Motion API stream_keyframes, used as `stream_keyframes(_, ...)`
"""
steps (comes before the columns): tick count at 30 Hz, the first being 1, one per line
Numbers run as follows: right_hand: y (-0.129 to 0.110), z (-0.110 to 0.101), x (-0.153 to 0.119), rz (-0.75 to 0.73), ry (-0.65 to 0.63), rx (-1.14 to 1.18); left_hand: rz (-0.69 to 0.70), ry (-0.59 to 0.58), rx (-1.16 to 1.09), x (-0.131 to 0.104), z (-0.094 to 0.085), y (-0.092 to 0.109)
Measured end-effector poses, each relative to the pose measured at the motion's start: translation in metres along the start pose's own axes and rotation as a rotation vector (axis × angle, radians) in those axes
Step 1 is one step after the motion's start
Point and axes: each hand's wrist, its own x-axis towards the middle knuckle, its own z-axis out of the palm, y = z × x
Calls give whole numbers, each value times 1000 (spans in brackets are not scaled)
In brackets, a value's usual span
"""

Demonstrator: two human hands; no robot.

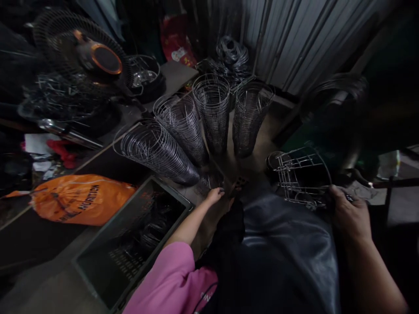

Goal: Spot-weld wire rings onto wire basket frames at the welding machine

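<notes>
On the right, my right hand (352, 213) is closed on the rim of a wire basket (297, 192), an open frame of bent metal rods lying tilted on its side. My left hand (214, 196) reaches low in front of me, its fingers drawn together. What they hold, if anything, is too dark and small to name. Just beyond it lies a small heap of wire pieces (209, 179). Tall stacks of round wire rings stand in a fan behind: a leaning stack (160, 150), a second stack (183, 124), a third stack (212, 113) and more to the right (250, 117).
A green plastic crate (94, 253) with dark coils inside is at my left. An orange drawstring bag (81, 198) lies beside it. Farther back are a fan (98, 56), a bowl of metal parts (144, 74) and wire bundles (232, 54). A dark apron (281, 253) covers my lap.
</notes>
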Motion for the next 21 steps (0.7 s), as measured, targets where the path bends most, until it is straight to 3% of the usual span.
stream_keyframes(3,7,-23,-12,-28,-41,-5,120,27,-73,-12,7,38)
stream_keyframes(6,17,-50,-31,32,-93,155,317,82,-239,-31,4,98)
stream_keyframes(8,31,-64,-46,106,-105,314,517,102,-497,-53,1,142)
stream_keyframes(10,53,-75,-58,191,-89,443,690,23,-700,-78,2,180)
stream_keyframes(12,83,-82,-69,281,-69,508,774,-148,-771,-98,9,208)
stream_keyframes(16,143,-91,-86,401,-56,374,656,-452,-710,-110,38,234)
stream_keyframes(21,179,-110,-87,185,-102,-178,614,-477,-530,-106,57,241)
